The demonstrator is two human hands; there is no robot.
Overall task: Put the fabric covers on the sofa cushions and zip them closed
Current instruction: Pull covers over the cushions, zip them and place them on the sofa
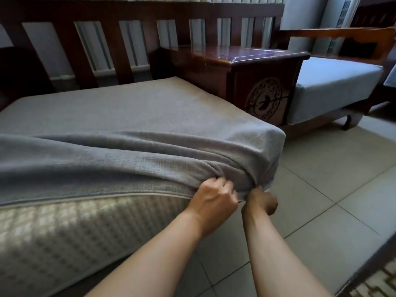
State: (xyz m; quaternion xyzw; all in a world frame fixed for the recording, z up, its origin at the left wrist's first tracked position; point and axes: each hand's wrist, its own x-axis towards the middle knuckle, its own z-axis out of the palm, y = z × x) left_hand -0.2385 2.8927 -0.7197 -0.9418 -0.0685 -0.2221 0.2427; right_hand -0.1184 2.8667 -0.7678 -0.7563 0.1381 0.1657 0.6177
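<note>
- We are at the near right corner of the sofa cushion (64, 228), which lies on the wooden sofa frame (137, 11) with its front edge lifted toward us.
- The grey fabric cover (132, 116) is drawn over the top and the far corner; along the near side its hem stops short, leaving the checked underside of the cushion bare.
- Our left hand (214, 198) has its fingers curled tight into a bunch of the cover just above the hem.
- Our right hand (262, 202), just beside it, pinches the cover edge at the corner, fingers closed on the cloth.
- We judge the step in hand to be working the cover round this corner; zipping has not begun, and we cannot make out a zip pull.
- Next, we would need to draw the hem down under the cushion evenly, easing out the folds, so the edges meet before closing.
- A carved side table (246, 61) and another cushioned seat (334, 82) stand to the right.
</note>
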